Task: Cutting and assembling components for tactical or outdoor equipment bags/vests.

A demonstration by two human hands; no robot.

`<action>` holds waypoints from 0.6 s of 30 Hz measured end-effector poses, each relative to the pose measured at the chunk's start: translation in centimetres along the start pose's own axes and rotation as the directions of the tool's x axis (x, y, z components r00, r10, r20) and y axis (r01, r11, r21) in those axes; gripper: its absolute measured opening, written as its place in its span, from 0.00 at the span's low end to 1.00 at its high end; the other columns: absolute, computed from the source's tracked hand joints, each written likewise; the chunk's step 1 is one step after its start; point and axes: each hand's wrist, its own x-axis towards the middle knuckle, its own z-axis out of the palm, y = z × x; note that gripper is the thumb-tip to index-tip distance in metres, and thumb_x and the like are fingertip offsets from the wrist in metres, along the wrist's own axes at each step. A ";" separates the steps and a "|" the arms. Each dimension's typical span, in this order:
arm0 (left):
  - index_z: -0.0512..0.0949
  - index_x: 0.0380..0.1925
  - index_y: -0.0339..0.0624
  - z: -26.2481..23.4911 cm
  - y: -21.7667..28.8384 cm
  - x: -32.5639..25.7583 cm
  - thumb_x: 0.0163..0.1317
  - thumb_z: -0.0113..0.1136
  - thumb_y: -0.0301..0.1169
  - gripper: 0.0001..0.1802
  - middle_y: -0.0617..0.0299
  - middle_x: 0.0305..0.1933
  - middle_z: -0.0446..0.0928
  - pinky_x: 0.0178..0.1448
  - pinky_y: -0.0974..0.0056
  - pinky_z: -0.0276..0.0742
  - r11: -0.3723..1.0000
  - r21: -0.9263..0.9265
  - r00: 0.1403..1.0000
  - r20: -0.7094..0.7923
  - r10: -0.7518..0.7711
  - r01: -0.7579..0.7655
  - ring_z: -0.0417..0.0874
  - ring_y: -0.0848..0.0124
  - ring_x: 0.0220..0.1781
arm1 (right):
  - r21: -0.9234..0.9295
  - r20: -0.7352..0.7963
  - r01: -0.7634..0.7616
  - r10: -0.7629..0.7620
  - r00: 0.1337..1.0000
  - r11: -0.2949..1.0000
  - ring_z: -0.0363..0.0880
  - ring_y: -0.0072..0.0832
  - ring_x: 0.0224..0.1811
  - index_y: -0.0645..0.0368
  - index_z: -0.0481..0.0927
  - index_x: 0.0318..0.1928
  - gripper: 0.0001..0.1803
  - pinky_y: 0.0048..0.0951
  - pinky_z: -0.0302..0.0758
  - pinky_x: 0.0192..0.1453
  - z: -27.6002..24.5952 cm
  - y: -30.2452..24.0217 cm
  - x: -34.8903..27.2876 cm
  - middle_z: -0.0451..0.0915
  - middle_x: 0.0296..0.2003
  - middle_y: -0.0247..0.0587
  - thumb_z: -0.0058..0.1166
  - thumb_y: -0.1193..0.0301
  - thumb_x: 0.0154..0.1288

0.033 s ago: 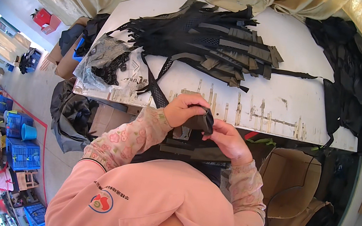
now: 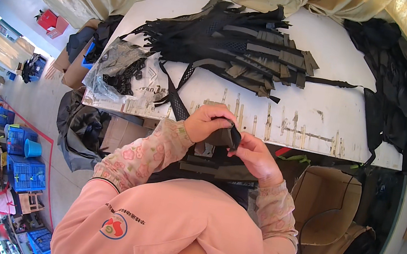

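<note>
A folded black fabric strap point(image 2: 232, 138) is between my hands at the table's front edge. My left hand point(image 2: 209, 122) is closed on it, thumb on top and fingers bent over. Thumb and fingertips of my right hand point(image 2: 255, 157) pinch its right-hand end. A black mesh strap point(image 2: 177, 103) runs from the pile down behind my left wrist; whether it joins the held piece is hidden. Beyond my hands lies a large pile of black mesh straps point(image 2: 226, 39) with grey-black ends. To its left, a clear plastic bag point(image 2: 110, 64) holds small black plastic buckles point(image 2: 130, 73).
The white table point(image 2: 314, 114) has brown tape marks along its front. More black fabric pieces point(image 2: 400, 97) hang over its right end. An open cardboard box point(image 2: 327, 207) stands below on the right. Dark sheeting point(image 2: 80, 133) lies lower left, and blue crates point(image 2: 25, 173) stand farther left.
</note>
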 end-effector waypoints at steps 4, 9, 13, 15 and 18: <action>0.80 0.36 0.39 -0.1 0.1 0.2 0.60 0.52 0.20 0.09 0.62 0.34 0.77 0.47 0.69 0.71 0.986 0.131 0.994 0.037 0.099 -0.104 0.77 0.73 0.40 | 0.239 0.036 0.012 -0.021 0.999 0.971 0.77 0.23 0.37 0.61 0.74 0.42 0.07 0.25 0.74 0.45 1.2 -0.2 -0.4 0.78 0.36 0.36 0.52 0.75 0.64; 0.79 0.41 0.39 0.5 1.9 0.1 0.60 0.56 0.24 0.09 0.63 0.37 0.78 0.45 0.71 0.72 0.991 0.108 0.981 0.167 -0.094 0.077 0.76 0.77 0.40 | -0.285 -0.236 0.061 -0.132 0.963 0.957 0.76 0.20 0.26 0.60 0.72 0.39 0.05 0.20 0.73 0.30 -0.7 1.4 0.3 0.77 0.26 0.34 0.52 0.78 0.63; 0.78 0.43 0.36 0.0 -0.2 -0.1 0.55 0.63 0.32 0.16 0.57 0.39 0.80 0.47 0.67 0.73 0.951 0.117 0.951 0.082 -0.298 0.288 0.78 0.74 0.40 | -0.420 -0.323 0.105 -0.257 0.911 0.901 0.73 0.15 0.22 0.57 0.69 0.43 0.08 0.16 0.66 0.24 0.6 0.3 0.1 0.72 0.20 0.30 0.50 0.77 0.65; 0.78 0.43 0.35 -0.8 -0.1 0.0 0.55 0.65 0.35 0.19 0.57 0.37 0.81 0.45 0.67 0.73 0.919 0.187 0.921 0.113 -0.372 0.348 0.78 0.74 0.38 | -0.215 -0.287 0.177 -0.235 0.929 0.960 0.70 0.14 0.21 0.56 0.68 0.46 0.10 0.14 0.65 0.24 0.2 -0.6 -0.3 0.70 0.19 0.29 0.52 0.75 0.65; 0.79 0.43 0.34 -1.1 -0.1 -0.2 0.55 0.65 0.38 0.20 0.58 0.35 0.82 0.43 0.68 0.74 0.843 0.177 0.845 0.085 -0.527 0.508 0.78 0.75 0.36 | -0.674 -0.142 0.276 -0.486 0.862 0.685 0.70 0.18 0.25 0.57 0.72 0.38 0.06 0.20 0.67 0.29 1.3 -0.6 0.2 0.71 0.22 0.29 0.55 0.72 0.63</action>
